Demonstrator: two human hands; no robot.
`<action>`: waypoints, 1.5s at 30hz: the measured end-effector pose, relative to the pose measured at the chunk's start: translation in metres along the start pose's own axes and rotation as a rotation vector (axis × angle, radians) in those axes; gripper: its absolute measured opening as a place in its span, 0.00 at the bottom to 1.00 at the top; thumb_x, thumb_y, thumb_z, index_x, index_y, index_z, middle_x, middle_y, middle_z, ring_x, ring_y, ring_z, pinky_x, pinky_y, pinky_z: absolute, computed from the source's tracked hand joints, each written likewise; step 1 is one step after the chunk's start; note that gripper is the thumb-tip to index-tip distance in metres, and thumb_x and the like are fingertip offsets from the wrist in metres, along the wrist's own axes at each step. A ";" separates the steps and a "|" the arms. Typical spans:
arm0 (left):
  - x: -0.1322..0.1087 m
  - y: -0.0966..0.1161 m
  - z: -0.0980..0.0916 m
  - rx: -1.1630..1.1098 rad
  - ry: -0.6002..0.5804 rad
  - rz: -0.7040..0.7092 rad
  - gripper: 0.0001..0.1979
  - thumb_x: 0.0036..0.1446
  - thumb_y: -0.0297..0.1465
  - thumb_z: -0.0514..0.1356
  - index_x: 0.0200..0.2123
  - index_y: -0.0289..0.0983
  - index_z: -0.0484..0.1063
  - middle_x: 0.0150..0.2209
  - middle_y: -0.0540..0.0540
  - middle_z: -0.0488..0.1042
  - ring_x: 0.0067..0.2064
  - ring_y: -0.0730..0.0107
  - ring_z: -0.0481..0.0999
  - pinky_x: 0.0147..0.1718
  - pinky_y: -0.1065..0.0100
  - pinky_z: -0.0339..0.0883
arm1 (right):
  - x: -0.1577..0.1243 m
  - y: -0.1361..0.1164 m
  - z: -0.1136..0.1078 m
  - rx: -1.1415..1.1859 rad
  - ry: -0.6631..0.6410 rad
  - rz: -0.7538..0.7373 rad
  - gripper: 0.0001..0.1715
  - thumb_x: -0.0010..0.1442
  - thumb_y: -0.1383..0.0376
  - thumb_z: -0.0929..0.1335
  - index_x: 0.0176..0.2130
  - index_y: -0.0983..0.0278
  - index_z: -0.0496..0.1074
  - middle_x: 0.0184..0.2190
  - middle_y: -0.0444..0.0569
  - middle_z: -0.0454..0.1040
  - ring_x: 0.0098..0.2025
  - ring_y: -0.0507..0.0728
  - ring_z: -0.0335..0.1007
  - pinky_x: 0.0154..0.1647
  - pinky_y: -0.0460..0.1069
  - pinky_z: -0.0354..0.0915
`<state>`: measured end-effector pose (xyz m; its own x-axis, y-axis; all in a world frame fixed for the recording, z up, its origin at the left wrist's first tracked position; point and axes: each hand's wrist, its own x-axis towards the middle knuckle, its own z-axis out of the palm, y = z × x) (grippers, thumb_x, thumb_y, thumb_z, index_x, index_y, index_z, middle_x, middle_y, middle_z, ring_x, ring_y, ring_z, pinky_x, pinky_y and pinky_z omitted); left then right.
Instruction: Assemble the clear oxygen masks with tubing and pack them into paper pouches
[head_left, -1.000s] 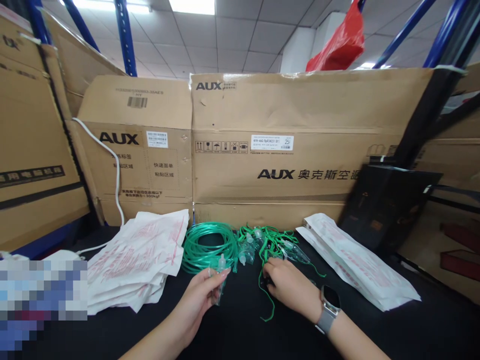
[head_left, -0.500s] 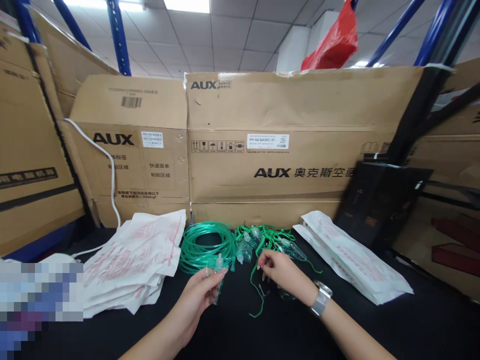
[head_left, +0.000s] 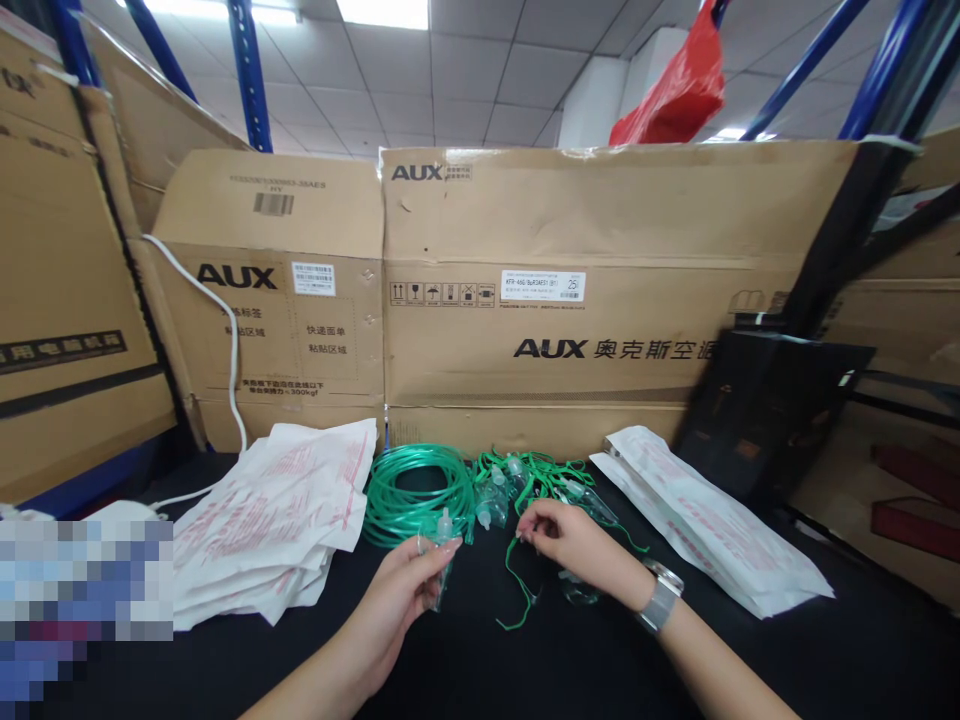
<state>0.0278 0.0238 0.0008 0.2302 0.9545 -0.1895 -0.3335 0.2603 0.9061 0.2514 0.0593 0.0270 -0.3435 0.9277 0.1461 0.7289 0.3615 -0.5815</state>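
Note:
My left hand (head_left: 412,590) is closed around a clear plastic oxygen mask (head_left: 445,524), its pale connector pointing up past my thumb. Most of that mask is covered by my fingers. To the right, my right hand (head_left: 559,535) is pinched on a thin green elastic cord (head_left: 512,572), whose loose end trails down onto the black table. Just behind my left hand lies a coil of green tubing (head_left: 390,500). Beyond my right hand is a tangle of green cords (head_left: 551,468) with several clear masks (head_left: 493,500). Another clear plastic piece (head_left: 577,588) lies under my right wrist.
White printed packets (head_left: 262,520) are stacked at left, and more white packets (head_left: 712,520) lie at right. A cardboard wall (head_left: 600,230) closes off the back. A black box (head_left: 765,410) stands at back right. A white cable (head_left: 234,350) hangs at left.
Both hands keep their grips, with the mask in the left and the green cord in the right. The whole view has shifted slightly; the right hand is a little further right.

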 end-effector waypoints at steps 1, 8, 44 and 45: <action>0.000 0.000 0.000 -0.001 0.001 0.000 0.13 0.42 0.36 0.64 0.21 0.35 0.64 0.19 0.55 0.60 0.22 0.80 0.58 0.23 0.76 0.50 | -0.001 0.000 -0.002 -0.005 -0.015 -0.008 0.09 0.52 0.70 0.61 0.31 0.66 0.70 0.26 0.46 0.70 0.27 0.51 0.64 0.27 0.44 0.59; 0.002 -0.001 -0.001 0.000 -0.005 0.009 0.13 0.43 0.36 0.64 0.20 0.35 0.63 0.20 0.55 0.59 0.23 0.79 0.58 0.23 0.76 0.51 | -0.014 -0.008 -0.012 -0.142 -0.232 -0.078 0.12 0.36 0.67 0.73 0.27 0.64 0.73 0.29 0.46 0.68 0.34 0.54 0.62 0.35 0.46 0.59; 0.002 -0.003 -0.001 -0.020 0.003 0.005 0.14 0.40 0.37 0.65 0.21 0.35 0.65 0.19 0.56 0.60 0.22 0.79 0.58 0.23 0.75 0.49 | -0.001 -0.013 -0.002 0.697 -0.148 0.082 0.14 0.50 0.57 0.67 0.29 0.66 0.66 0.26 0.47 0.75 0.30 0.53 0.73 0.37 0.50 0.68; 0.002 -0.003 -0.002 -0.023 0.004 0.006 0.13 0.40 0.37 0.65 0.21 0.35 0.65 0.19 0.56 0.60 0.22 0.79 0.59 0.23 0.75 0.49 | -0.001 -0.013 -0.002 0.746 -0.123 0.095 0.15 0.47 0.57 0.69 0.29 0.67 0.66 0.26 0.47 0.74 0.30 0.52 0.73 0.37 0.50 0.67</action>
<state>0.0278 0.0252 -0.0029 0.2247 0.9566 -0.1856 -0.3556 0.2579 0.8984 0.2431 0.0542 0.0358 -0.3948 0.9188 0.0039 0.1796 0.0814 -0.9804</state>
